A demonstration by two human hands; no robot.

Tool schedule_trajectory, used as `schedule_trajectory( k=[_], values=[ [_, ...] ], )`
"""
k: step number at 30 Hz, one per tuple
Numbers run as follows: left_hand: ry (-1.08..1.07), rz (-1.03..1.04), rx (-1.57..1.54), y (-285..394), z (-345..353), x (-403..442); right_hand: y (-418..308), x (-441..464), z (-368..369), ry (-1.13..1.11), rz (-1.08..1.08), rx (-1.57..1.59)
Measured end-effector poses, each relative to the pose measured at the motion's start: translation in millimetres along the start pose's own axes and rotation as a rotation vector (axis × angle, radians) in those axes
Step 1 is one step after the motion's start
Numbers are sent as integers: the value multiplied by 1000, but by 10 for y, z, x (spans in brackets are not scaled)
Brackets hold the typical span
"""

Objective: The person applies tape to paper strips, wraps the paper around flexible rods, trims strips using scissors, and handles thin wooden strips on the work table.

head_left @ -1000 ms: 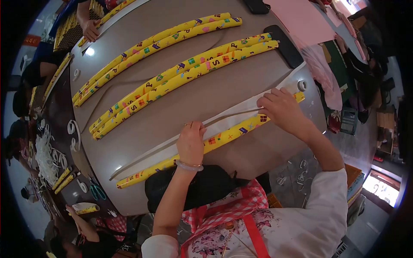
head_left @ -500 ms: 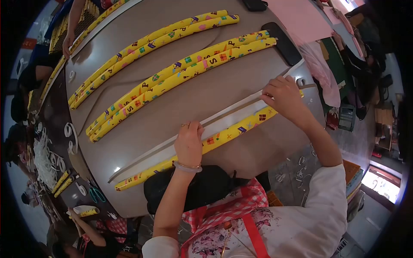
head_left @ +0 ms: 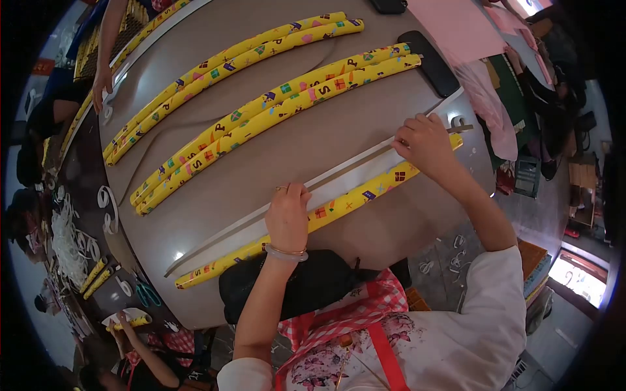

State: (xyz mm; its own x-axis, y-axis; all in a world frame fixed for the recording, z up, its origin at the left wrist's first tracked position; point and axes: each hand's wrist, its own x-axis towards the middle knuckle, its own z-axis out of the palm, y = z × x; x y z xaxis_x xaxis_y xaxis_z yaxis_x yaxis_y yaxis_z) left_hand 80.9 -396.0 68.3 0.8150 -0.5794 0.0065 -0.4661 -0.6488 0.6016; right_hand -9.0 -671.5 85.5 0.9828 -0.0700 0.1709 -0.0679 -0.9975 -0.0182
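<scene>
A partly rolled sheet of yellow patterned wrapping paper (head_left: 355,197) lies across the near side of the table, its white inner side (head_left: 352,179) facing up. A narrow grey-brown strip (head_left: 342,172) runs along the sheet's far edge. My left hand (head_left: 287,215), a bracelet on its wrist, is closed on the strip and paper edge near the middle, fingertips pinched. Farther right, my right hand (head_left: 424,141) is also closed, with bent fingers on the strip near its right end. What lies under the fingertips is partly hidden.
Two pairs of yellow rolls (head_left: 274,98) lie beyond my hands. A black phone-like object (head_left: 428,64) sits at their right end, and a black bag (head_left: 287,287) rests at the near edge. Scissors (head_left: 147,293) lie at left. A co-worker's hand (head_left: 102,85) reaches in at upper left.
My hands stay almost in place on the strip, the right one shifting very slightly. At upper left, the co-worker's hand has moved to a white curled strip. The person at lower left moved their hands.
</scene>
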Motion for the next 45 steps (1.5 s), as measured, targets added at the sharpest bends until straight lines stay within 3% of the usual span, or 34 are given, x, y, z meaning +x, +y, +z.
schedule_trajectory(
  k=[29, 35, 38, 40, 45],
  values=[
    [-62, 43, 95, -3, -9, -36, -58, -37, -2, 27, 40, -34],
    [-30, -132, -89, 482, -278, -126, -62, -79, 28, 98, 23, -56],
    [-11, -60, -121, 691, -264, -118, -69, -104, 37, 105, 11, -80],
    [54, 251, -27, 758, -153, 82, -85, -114, 43, 169, 14, -52],
    [20, 300, 1, 723, 427, 582, -118, -133, -29, 159, 39, -2]
  ],
)
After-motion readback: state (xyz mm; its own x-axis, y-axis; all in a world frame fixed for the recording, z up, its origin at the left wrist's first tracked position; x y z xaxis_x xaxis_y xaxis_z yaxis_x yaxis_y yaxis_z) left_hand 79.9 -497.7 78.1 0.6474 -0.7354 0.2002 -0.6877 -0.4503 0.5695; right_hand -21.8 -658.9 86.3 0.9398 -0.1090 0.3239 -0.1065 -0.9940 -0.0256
